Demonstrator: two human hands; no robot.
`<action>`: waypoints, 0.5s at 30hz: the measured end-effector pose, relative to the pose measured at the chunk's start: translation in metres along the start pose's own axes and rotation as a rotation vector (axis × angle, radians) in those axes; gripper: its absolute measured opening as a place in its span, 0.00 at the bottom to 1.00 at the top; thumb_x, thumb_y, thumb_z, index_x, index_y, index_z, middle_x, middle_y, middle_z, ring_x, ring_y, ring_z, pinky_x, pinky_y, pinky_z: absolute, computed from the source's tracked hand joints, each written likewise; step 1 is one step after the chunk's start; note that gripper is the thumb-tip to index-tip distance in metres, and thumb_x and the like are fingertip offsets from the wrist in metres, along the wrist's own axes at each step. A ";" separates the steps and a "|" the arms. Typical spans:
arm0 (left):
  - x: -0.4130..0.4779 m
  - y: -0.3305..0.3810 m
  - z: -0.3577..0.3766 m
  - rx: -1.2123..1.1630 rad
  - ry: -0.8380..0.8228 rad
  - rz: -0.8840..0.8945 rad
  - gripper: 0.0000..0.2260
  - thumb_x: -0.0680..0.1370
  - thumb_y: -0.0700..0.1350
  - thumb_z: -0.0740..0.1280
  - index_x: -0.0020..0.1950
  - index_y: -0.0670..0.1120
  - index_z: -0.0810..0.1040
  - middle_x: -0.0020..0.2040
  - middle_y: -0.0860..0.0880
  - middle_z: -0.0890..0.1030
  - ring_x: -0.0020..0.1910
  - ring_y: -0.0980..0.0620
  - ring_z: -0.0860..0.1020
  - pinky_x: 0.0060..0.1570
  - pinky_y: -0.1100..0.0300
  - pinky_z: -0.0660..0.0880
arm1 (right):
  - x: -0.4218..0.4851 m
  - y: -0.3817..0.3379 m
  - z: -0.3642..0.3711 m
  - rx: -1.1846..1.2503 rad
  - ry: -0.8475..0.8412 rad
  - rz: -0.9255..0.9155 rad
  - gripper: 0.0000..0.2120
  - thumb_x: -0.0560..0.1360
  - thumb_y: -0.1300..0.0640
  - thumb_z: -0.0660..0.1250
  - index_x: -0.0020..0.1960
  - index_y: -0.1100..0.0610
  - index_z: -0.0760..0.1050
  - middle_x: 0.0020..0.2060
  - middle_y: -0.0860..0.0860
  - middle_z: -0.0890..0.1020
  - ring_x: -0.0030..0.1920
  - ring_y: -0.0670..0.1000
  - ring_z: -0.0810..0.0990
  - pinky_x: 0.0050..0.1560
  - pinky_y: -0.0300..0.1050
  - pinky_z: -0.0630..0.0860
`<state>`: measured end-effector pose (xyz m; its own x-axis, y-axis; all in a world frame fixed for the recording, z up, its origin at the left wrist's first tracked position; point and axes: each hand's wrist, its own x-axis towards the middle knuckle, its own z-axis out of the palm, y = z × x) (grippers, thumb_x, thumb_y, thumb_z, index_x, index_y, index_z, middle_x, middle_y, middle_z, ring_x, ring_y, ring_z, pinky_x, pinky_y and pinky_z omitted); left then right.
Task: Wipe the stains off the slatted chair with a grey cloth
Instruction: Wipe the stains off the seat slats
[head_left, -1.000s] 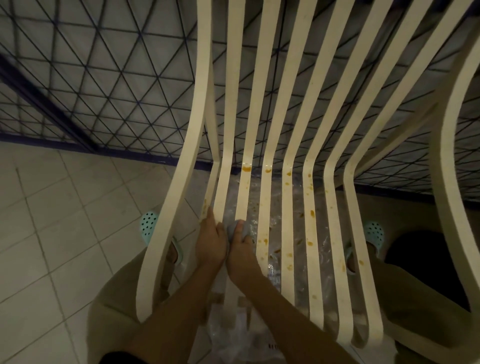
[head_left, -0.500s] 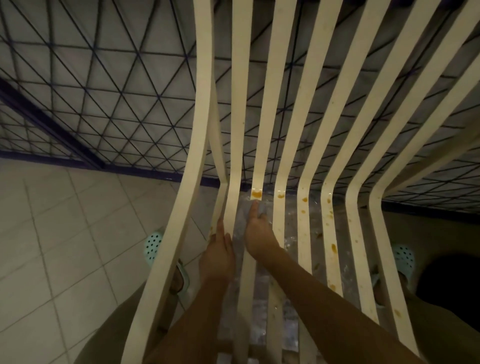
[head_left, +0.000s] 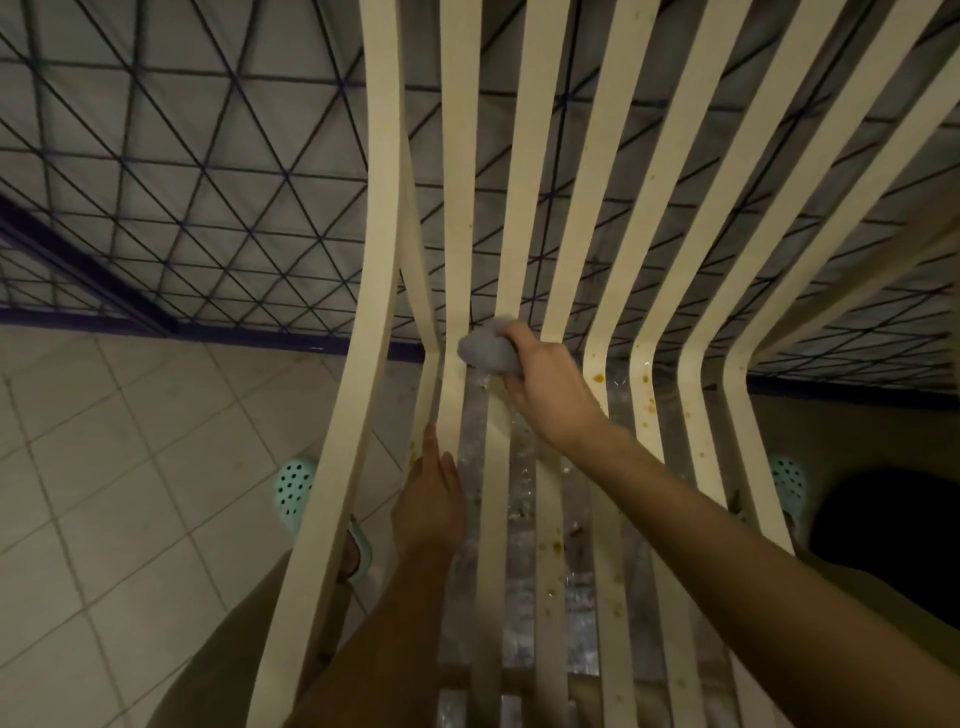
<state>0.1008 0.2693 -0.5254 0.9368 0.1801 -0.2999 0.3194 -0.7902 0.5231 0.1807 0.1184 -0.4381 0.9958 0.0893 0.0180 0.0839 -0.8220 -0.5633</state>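
Grey cloth (head_left: 491, 347): balled up and pressed onto the bend where seat meets backrest of the slatted chair (head_left: 382, 208), on an inner slat left of centre. R. fingers (head_left: 514, 332) are curled over the top of it, and the thumb appears to be below, so a firm grip. Right hand (head_left: 550, 387) sits just behind the cloth. Forearm runs down and right across the seat slats and out of frame.

Change: approx. a sec. ago both hands were together lower on the seat, w/ the cloth between them. Half a sec. ago the right was reaching up toward a large orange blot at the bend. Cloth now covers that spot. Judgement: blot is under treatment, result not yet visible.

Left hand (head_left: 428, 499): fingers straight, laid along a seat slat nr. the left edge, gripping nothing. Probably bracing. Position roughly as before.

Outstanding: orange stain (head_left: 597, 378) on a slat just right of the working hand, plus smaller specks (head_left: 556, 545) down the seat. Est. task well short of done.
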 end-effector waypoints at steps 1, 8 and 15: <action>-0.003 -0.003 0.003 -0.005 0.004 0.013 0.22 0.84 0.54 0.48 0.78 0.57 0.49 0.66 0.44 0.76 0.57 0.42 0.78 0.51 0.53 0.72 | 0.001 0.006 -0.002 -0.055 0.059 -0.068 0.19 0.74 0.64 0.66 0.63 0.54 0.73 0.52 0.56 0.79 0.51 0.56 0.76 0.48 0.46 0.74; -0.006 -0.002 0.004 -0.034 0.003 -0.012 0.22 0.83 0.54 0.49 0.78 0.58 0.51 0.63 0.44 0.77 0.56 0.43 0.78 0.51 0.52 0.73 | 0.040 0.034 0.001 -0.283 -0.061 -0.221 0.14 0.72 0.64 0.70 0.57 0.57 0.81 0.51 0.55 0.76 0.46 0.59 0.80 0.44 0.48 0.76; 0.001 -0.012 0.007 -0.021 -0.002 0.002 0.22 0.83 0.55 0.47 0.78 0.57 0.50 0.61 0.43 0.78 0.55 0.43 0.78 0.52 0.50 0.74 | 0.041 0.044 0.044 -0.364 -0.279 -0.126 0.16 0.72 0.66 0.67 0.59 0.57 0.80 0.57 0.56 0.77 0.56 0.58 0.79 0.55 0.52 0.77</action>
<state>0.0969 0.2748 -0.5371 0.9370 0.1774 -0.3008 0.3208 -0.7778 0.5405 0.2237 0.1102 -0.4985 0.9336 0.3079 -0.1832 0.2602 -0.9342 -0.2439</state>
